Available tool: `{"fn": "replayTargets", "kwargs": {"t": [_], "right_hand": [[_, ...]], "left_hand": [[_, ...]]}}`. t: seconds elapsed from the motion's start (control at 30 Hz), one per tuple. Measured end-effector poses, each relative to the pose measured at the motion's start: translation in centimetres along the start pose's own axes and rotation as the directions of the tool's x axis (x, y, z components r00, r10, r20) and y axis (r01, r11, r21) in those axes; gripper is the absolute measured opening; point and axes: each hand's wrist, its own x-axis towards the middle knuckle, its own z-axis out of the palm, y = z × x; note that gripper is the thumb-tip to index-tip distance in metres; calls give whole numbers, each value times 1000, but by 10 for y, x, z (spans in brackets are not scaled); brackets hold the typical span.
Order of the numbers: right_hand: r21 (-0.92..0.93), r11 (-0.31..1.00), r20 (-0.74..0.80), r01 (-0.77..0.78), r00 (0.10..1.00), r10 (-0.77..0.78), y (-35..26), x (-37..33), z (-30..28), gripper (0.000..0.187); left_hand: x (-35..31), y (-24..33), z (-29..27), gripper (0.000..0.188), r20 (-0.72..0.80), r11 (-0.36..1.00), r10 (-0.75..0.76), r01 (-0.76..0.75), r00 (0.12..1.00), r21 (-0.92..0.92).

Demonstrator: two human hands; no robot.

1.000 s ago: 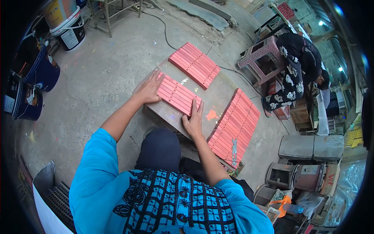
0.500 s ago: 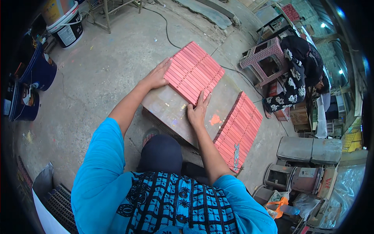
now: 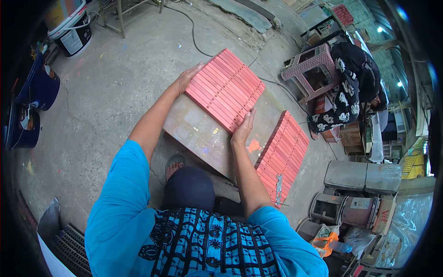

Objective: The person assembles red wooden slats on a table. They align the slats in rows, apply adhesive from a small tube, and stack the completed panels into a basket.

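Observation:
A block of pinkish-red wooden slats, set side by side with rows of small holes, lies on a low board-topped stand in front of me. My left hand rests along its left edge, fingers stretched out and partly hidden behind the slats. Against the block's near right edge lies my right hand, its fingers straight and pointing away from me. A second row of red slats sits on the right side of the stand. On its near end is a grey metal tool, seemingly a wrench.
Paint buckets stand at the far left, with dark blue ones nearer. A cable crosses the concrete floor. At right, a person bends beside a pink plastic stool. Metal canisters and spools sit near right.
My left hand has slid up along the left edge, uncovering the block's corner. My right hand has turned, its fingers now together along the near right edge. The view has shifted slightly.

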Motion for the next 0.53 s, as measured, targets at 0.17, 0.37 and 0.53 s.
{"fn": "replayTargets", "kwargs": {"t": [0.17,0.37,0.53], "right_hand": [[61,998,-23,3,1000,-1,4,4,2,59],[53,999,-49,14,999,-11,10,9,3,56],[-23,999,-55,45,997,-46,12,12,4,57]], "left_hand": [[-5,2,1,49,3,999,34,-34,999,22],[-4,-2,4,50,-38,1000,7,-7,999,-3],[-4,-9,4,54,-70,998,-18,14,997,-57]]}}
